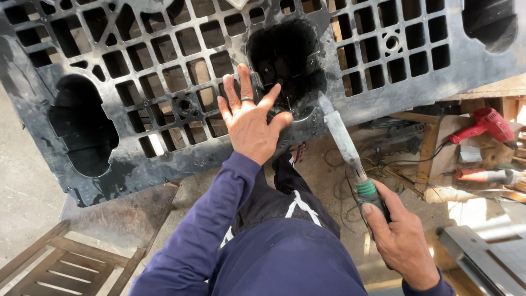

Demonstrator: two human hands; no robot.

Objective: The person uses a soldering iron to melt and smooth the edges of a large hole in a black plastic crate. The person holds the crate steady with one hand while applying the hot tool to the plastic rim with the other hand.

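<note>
- left hand [251,123]: fingers spread apart, palm flat on the black plastic grid pallet [164,82], beside its square hole.
- right hand [402,241]: clamped on green-handled soldering iron [350,153], tip touching pallet edge.
- red heat gun [487,125] lies well apart, at right.

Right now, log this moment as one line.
left hand: flat on black plastic pallet beside a leg pocket | right hand: gripping soldering iron, tip at pocket edge | red heat gun: on wooden bench, right

Navy long sleeves; ring on left hand [251,125] — black trousers, white marks.
</note>
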